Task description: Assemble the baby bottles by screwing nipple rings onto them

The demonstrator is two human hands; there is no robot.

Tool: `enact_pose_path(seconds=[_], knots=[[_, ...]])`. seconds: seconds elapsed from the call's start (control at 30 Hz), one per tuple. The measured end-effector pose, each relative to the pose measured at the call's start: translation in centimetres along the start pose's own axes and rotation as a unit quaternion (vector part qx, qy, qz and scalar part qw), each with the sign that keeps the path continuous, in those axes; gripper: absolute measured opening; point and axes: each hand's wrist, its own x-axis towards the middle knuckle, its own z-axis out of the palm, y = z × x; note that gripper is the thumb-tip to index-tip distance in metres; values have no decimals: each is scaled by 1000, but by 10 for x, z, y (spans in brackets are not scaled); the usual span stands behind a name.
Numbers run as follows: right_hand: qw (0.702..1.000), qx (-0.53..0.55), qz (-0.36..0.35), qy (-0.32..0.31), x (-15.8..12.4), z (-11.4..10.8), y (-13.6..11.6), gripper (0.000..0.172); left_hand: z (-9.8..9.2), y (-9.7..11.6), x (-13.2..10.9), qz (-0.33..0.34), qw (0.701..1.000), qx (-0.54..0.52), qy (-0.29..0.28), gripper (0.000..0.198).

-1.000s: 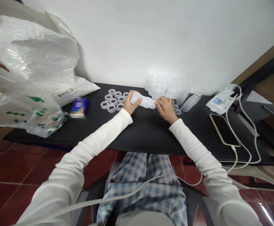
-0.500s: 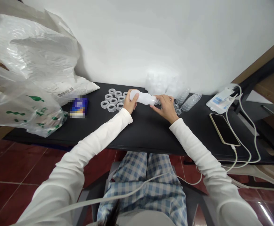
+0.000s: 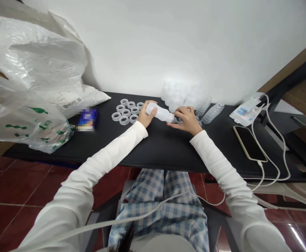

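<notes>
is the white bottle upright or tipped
Tipped; the white bottle slants sideways, base in the left hand, neck toward the right hand.

The bottle is white (the trousers, blue-and-white checked).

A black table is carrying loose plastic parts, packets and a phone.
With its near edge serving as six o'clock, a printed plastic bag is resting at nine, a pixelated blue packet is lying between nine and ten, and a white pouch and clear rings are sitting toward ten; whitish bottles, blurred by glare, are crowding twelve to one, nested clear covers are lying at two, a white-and-blue packet is resting between two and three, and the phone is lying at three, a pale cable trailing from it.
</notes>
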Motion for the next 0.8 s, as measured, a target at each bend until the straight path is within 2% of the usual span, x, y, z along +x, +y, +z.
enact_pose_path(seconds=[0.17, 0.27, 0.43, 0.6, 0.8], knots=[[999, 29, -2, -39, -1, 3, 1, 43, -7, 13, -1, 100, 994, 33, 0, 60], [997, 42, 3, -58, 0, 3, -2, 42, -9, 16, -2, 137, 989, 50, 5, 62], [996, 59, 5, -73, 3, 1, -8, 40, -9, 17, -2, 134, 989, 54, 12, 68], [993, 74, 9, -93, 4, 0, -9, 37, -8, 17, -2, 149, 988, 22, 16, 64], [990, 89, 25, -102, 5, -1, -8, 40, -4, 14, -5, 94, 995, 10, 41, 68]])
